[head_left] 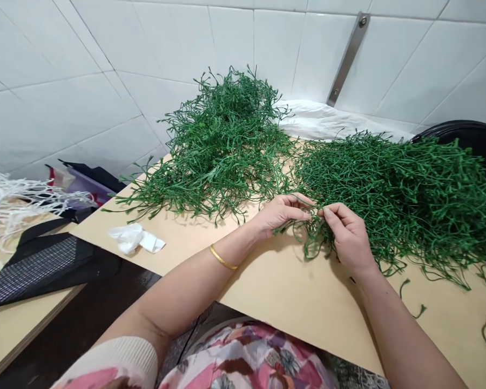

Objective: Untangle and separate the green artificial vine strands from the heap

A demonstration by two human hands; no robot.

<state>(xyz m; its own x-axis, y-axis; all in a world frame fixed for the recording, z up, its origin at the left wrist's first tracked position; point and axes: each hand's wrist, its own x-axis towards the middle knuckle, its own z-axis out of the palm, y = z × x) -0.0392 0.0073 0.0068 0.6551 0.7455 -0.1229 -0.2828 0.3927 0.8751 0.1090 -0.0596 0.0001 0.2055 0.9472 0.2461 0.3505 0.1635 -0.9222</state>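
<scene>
My left hand pinches a thin green cord at the front of the table, its thumb and fingers pressed together. Close beside it on the right, my right hand also pinches green cord between thumb and forefinger. Several cords with small knot-like, flared ends dangle below the fingers. Behind the left hand rises a loose heap of green cords. A second, denser pile of green cords spreads behind and to the right of the right hand. What exactly lies between the fingertips is too small to make out.
The wooden table meets a white tiled wall with a metal bracket. Crumpled white tissue lies at the left edge. White cords and black mesh fabric cover another surface. A black bag stands behind the right pile.
</scene>
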